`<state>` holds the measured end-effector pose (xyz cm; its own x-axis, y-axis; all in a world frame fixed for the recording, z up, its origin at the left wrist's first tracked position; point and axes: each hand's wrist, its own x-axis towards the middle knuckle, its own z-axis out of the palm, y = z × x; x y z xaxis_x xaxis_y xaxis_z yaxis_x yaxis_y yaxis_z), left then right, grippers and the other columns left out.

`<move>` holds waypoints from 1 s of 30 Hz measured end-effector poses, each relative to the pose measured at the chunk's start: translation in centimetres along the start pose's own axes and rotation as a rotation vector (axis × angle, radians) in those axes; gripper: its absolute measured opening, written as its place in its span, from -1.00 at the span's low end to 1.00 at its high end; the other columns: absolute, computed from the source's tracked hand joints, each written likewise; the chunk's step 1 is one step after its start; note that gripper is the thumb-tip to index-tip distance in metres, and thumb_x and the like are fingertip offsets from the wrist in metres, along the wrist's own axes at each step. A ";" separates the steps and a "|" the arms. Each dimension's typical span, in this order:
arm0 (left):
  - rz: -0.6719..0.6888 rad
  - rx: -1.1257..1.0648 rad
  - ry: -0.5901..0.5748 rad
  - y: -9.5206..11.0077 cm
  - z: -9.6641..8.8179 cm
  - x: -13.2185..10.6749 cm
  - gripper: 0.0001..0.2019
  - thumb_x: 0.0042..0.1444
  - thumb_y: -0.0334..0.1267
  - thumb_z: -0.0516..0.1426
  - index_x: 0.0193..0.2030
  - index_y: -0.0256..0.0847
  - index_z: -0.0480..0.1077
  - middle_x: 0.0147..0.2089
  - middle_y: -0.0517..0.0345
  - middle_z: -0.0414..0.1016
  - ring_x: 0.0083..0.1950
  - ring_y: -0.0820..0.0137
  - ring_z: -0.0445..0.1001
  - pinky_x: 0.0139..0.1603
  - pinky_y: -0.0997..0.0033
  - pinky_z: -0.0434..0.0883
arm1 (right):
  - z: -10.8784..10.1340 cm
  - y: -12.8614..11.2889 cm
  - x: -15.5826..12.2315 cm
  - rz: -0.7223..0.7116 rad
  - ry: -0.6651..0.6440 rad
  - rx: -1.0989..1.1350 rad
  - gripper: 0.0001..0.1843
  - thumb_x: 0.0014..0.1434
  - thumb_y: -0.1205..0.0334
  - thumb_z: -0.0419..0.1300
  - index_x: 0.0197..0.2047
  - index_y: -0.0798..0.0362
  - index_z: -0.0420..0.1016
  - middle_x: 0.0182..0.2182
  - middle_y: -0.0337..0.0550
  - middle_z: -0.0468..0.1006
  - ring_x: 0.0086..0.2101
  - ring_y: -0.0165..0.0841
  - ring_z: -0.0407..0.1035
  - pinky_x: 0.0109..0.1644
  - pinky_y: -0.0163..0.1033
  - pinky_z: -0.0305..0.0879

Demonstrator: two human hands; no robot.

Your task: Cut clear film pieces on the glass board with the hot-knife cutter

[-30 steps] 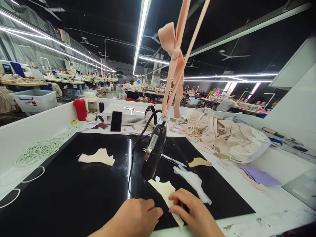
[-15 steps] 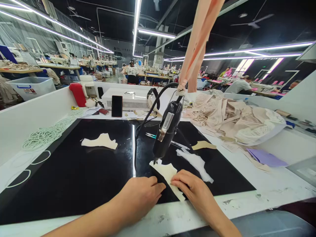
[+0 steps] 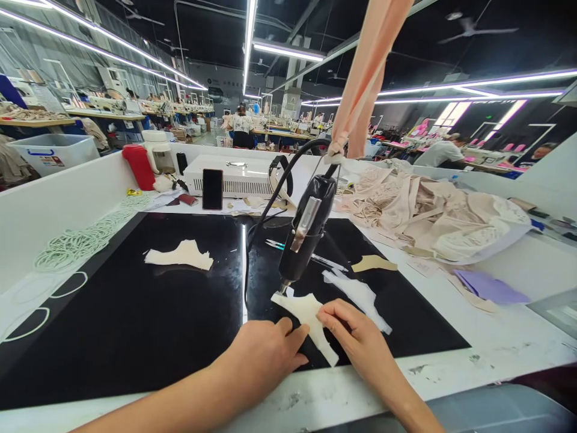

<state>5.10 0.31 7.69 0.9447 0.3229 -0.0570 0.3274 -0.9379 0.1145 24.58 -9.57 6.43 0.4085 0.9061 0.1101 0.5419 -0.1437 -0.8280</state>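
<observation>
Cream fabric piece (image 3: 305, 311) is seen flat on the black mat (image 3: 135, 313), directly under the tip of the hanging black tool (image 3: 307, 231), its far corner just beside that tip. Compared with half a second ago, the piece is found slightly closer in under the tool, and the gap between tip and cloth is nearly closed.

The right hand (image 3: 358, 340) is spread on the piece's edge on the near right of the tool, fingers stretched and pressing, with nothing gripped. The left hand (image 3: 265, 355) is laid on the mat on the near left of the tool, fingers loosely extended, fingertips touching the piece's near edge; nothing is clasped by it either. Both hands are placed further onto the cloth than before.

The tool is hung from a pink strap (image 3: 366, 78) and is touched by neither hand. A white scrap (image 3: 360, 297) is lying just right of the tool, and a second cream piece (image 3: 180, 255) well to its left.
</observation>
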 end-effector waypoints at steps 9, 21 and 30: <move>-0.069 -0.049 -0.035 0.5 -1.0 0.7 -0.75 0.47 -0.06 0.15 0.11 -0.11 0.48 -0.18 0.10 0.60 -0.36 0.26 0.59 -0.55 0.34 0.08 | -1.0 -0.1 2.1 0.106 0.156 0.385 -0.47 0.27 -0.32 0.24 -0.21 0.04 0.53 -0.47 -0.13 0.64 -0.61 -0.41 0.34 -0.50 -0.29 0.31; -0.191 -0.231 -0.087 0.1 -1.9 1.4 -0.68 0.48 -0.10 0.09 0.21 -0.13 0.52 -0.12 -0.04 0.69 -0.18 0.01 0.71 -0.33 0.27 0.42 | -2.6 -2.7 2.8 -0.256 0.479 0.632 -0.63 0.36 -0.18 0.29 -0.24 -0.05 0.52 -0.27 -0.21 0.66 -0.25 -0.39 0.56 -0.09 -0.32 0.53; -0.205 -1.174 0.055 -3.1 -0.1 -0.3 -0.50 0.45 0.08 -0.06 0.07 -0.18 0.58 -0.18 0.07 0.63 -0.28 0.35 0.52 -0.30 0.42 0.40 | 1.2 -2.5 -0.7 -0.350 0.145 0.545 -0.60 0.48 -0.13 0.13 -0.23 -0.05 0.60 -0.39 -0.16 0.61 -0.33 -0.31 0.52 -0.20 -0.28 0.47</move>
<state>3.81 3.17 7.44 0.8632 0.4850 -0.1403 0.2599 -0.1885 0.9471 22.07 -9.33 7.71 0.3910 0.7948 0.4642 0.2267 0.4056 -0.8855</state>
